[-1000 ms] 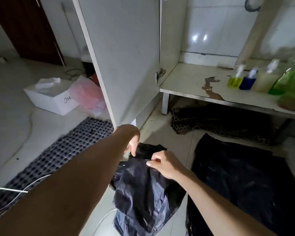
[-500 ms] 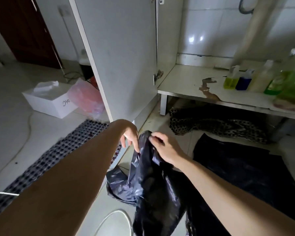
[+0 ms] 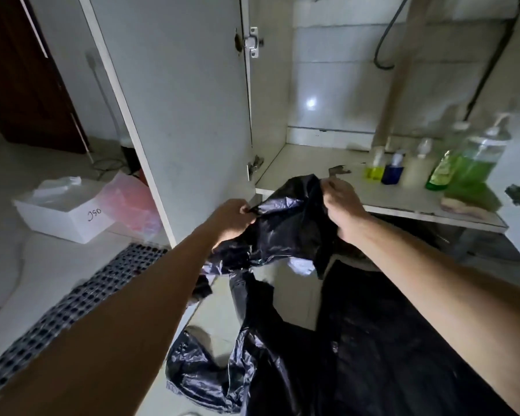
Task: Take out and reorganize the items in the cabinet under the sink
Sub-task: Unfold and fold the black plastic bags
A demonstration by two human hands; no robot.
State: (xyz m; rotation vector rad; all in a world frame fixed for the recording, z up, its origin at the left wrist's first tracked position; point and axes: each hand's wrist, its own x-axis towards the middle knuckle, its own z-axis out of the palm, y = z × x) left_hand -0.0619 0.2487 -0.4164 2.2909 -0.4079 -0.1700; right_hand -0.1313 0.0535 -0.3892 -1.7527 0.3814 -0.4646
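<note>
Both hands pinch black bag (image 3: 285, 232) top edge, left hand (image 3: 231, 219) & right hand (image 3: 341, 205); thin, limp, prob. slippery, so grip by rim.

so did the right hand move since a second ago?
Yes. The right hand, gripping the black plastic bag, rose from floor level below the cabinet shelf to its front edge, toward the bottles.

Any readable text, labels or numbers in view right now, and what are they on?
"JSO" or "950", handwritten and apparently upside down, so uncertain: on the side of the white box on the floor.
Label on the green bottle on the cabinet shelf: too blurred to read.
Other bottles: no legible text.
</note>
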